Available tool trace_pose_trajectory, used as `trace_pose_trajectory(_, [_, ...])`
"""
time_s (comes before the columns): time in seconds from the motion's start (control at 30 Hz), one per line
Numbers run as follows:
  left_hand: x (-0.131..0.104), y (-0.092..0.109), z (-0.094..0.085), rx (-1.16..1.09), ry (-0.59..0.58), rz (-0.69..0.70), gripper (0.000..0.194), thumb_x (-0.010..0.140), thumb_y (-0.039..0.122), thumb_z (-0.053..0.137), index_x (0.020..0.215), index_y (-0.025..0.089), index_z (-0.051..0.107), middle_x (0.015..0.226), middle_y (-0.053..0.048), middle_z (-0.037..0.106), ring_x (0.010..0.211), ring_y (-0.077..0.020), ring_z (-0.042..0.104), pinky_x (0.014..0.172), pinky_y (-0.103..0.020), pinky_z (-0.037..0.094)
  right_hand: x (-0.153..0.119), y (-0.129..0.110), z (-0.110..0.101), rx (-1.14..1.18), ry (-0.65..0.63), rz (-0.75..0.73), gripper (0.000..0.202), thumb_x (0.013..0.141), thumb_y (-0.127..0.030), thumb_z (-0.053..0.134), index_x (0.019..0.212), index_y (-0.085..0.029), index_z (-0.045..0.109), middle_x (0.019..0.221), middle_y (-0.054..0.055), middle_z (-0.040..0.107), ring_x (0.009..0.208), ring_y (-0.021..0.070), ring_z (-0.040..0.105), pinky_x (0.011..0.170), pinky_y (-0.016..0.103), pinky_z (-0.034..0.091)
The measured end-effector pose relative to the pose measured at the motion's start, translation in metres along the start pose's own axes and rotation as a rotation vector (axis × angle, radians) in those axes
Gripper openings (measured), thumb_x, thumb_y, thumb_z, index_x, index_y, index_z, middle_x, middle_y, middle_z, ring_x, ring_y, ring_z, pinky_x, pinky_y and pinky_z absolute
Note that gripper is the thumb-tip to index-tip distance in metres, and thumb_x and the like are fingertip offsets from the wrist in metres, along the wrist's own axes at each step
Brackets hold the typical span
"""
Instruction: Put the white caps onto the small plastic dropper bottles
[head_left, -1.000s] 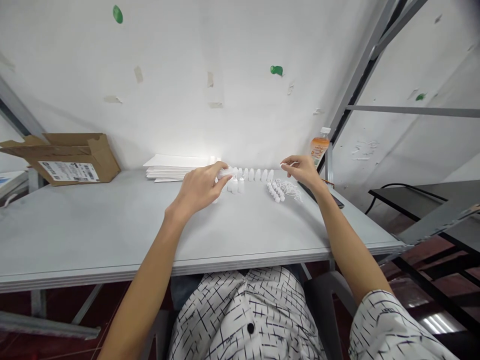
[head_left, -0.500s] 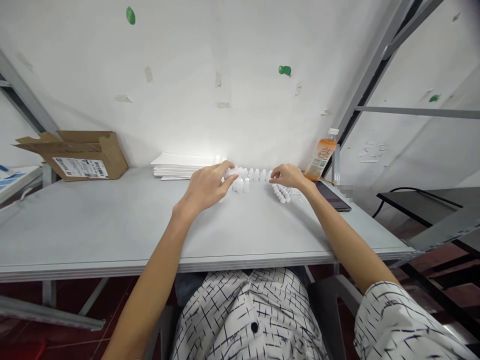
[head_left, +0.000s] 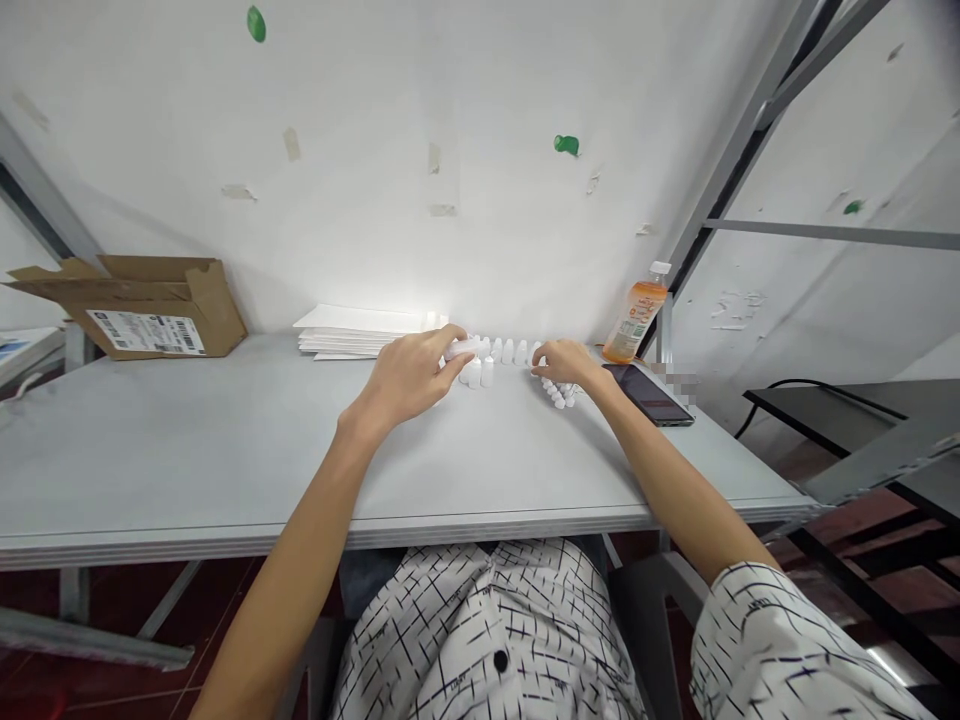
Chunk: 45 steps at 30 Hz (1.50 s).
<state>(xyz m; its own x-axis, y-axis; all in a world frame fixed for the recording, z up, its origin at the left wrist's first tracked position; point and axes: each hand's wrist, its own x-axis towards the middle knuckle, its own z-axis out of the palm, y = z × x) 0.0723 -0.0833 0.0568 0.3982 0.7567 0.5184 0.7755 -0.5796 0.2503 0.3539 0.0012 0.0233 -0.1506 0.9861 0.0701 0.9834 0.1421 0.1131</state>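
Note:
Between the thumb and fingers of my left hand (head_left: 412, 375) is a small white bottle (head_left: 462, 349), lying sideways and partly covered by the fingers. Several more white bottles (head_left: 508, 351) stand upright in a row at the back of the table, with a few others (head_left: 487, 373) just in front. My right hand (head_left: 562, 362) is at the right end of this row, its fingers bent and closed together; whatever is in them is hidden. Below that hand lie several small white round pieces (head_left: 558, 395) in short lines, partly covered by the wrist.
A stack of white flat sheets or boxes (head_left: 352, 332) lies left of the bottles. An open cardboard box (head_left: 161, 310) stands at the far left. On the right are an orange drink bottle (head_left: 636, 318) and a dark phone or tablet (head_left: 651, 394). A white wall rises behind the table (head_left: 225, 450).
My right hand has come slightly lower and nearer me, its wrist covering more of the small white pieces. The left hand keeps its hold on the bottle. The whole view has shifted slightly.

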Motion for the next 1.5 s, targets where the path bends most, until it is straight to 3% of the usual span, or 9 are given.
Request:
trace_pose_trajectory(0.2, [0.000, 0.001, -0.001, 0.003, -0.006, -0.008, 0.033, 0.100, 0.045, 0.044, 0.117, 0.023, 0.062, 0.086, -0.002, 0.074, 0.076, -0.0222, 0.069, 0.067, -0.031, 0.041, -0.007, -0.003, -0.006, 0.111, 0.116, 0.002, 0.024, 0.090, -0.024, 0.057, 0.104, -0.022, 0.076, 0.101, 0.006, 0.076, 0.095, 0.0215, 0.068, 0.073, 0.027, 0.042])
trace_pose_trajectory(0.37, [0.000, 0.000, -0.001, -0.013, 0.013, -0.005, 0.035, 0.099, 0.047, 0.045, 0.116, 0.023, 0.064, 0.094, -0.002, 0.075, 0.073, -0.0204, 0.068, 0.069, -0.031, 0.042, -0.018, -0.021, -0.026, 0.602, 0.334, -0.133, 0.024, 0.090, -0.030, 0.056, 0.088, -0.017, 0.076, 0.079, 0.004, 0.072, 0.069, 0.0150, 0.062, 0.063, 0.026, 0.041])
trace_pose_trajectory(0.47, [-0.001, -0.002, -0.001, -0.025, 0.040, 0.009, 0.034, 0.098, 0.047, 0.046, 0.112, 0.023, 0.066, 0.098, -0.002, 0.075, 0.072, -0.0192, 0.067, 0.067, -0.031, 0.042, -0.024, -0.041, -0.044, 0.993, 0.306, -0.285, 0.029, 0.088, -0.040, 0.059, 0.085, -0.015, 0.074, 0.073, 0.004, 0.067, 0.055, 0.0112, 0.055, 0.051, 0.024, 0.038])
trace_pose_trajectory(0.57, [-0.001, -0.003, -0.001, -0.035, 0.069, 0.025, 0.033, 0.098, 0.046, 0.047, 0.110, 0.023, 0.067, 0.099, -0.003, 0.075, 0.072, -0.0182, 0.066, 0.066, -0.030, 0.042, -0.031, -0.059, -0.058, 1.184, 0.222, -0.414, 0.033, 0.085, -0.047, 0.064, 0.088, -0.015, 0.073, 0.074, 0.004, 0.066, 0.056, 0.0111, 0.057, 0.044, 0.022, 0.036])
trace_pose_trajectory(0.93, [-0.001, -0.004, 0.002, -0.057, 0.067, 0.043, 0.034, 0.099, 0.045, 0.044, 0.112, 0.023, 0.067, 0.097, -0.003, 0.073, 0.072, -0.0175, 0.065, 0.064, -0.029, 0.041, -0.044, -0.076, -0.041, 1.403, 0.120, -0.487, 0.036, 0.082, -0.048, 0.073, 0.097, -0.016, 0.072, 0.086, 0.007, 0.072, 0.067, 0.0163, 0.071, 0.049, 0.023, 0.047])
trace_pose_trajectory(1.07, [-0.001, -0.004, 0.002, -0.054, 0.068, 0.050, 0.034, 0.099, 0.045, 0.045, 0.115, 0.024, 0.067, 0.099, -0.003, 0.074, 0.073, -0.0177, 0.065, 0.065, -0.029, 0.042, -0.042, -0.082, -0.038, 1.502, 0.125, -0.424, 0.043, 0.078, -0.053, 0.075, 0.098, -0.016, 0.071, 0.090, 0.007, 0.073, 0.065, 0.0167, 0.072, 0.048, 0.023, 0.049])
trace_pose_trajectory(1.27, [-0.002, -0.002, 0.000, -0.050, 0.034, 0.057, 0.033, 0.097, 0.040, 0.048, 0.119, 0.024, 0.067, 0.101, -0.003, 0.075, 0.073, -0.0181, 0.066, 0.065, -0.029, 0.042, -0.042, -0.091, -0.032, 1.533, 0.019, -0.387, 0.042, 0.079, -0.057, 0.072, 0.084, -0.015, 0.071, 0.089, 0.008, 0.073, 0.060, 0.0139, 0.068, 0.045, 0.021, 0.047])
trace_pose_trajectory(1.5, [-0.001, -0.002, 0.001, 0.001, 0.014, 0.066, 0.036, 0.097, 0.039, 0.046, 0.123, 0.025, 0.068, 0.097, -0.003, 0.076, 0.075, -0.0191, 0.067, 0.064, -0.029, 0.041, -0.043, -0.098, -0.033, 1.608, 0.171, -0.295, 0.024, 0.074, -0.040, 0.074, 0.074, -0.016, 0.075, 0.076, 0.004, 0.069, 0.058, 0.0128, 0.065, 0.046, 0.022, 0.045])
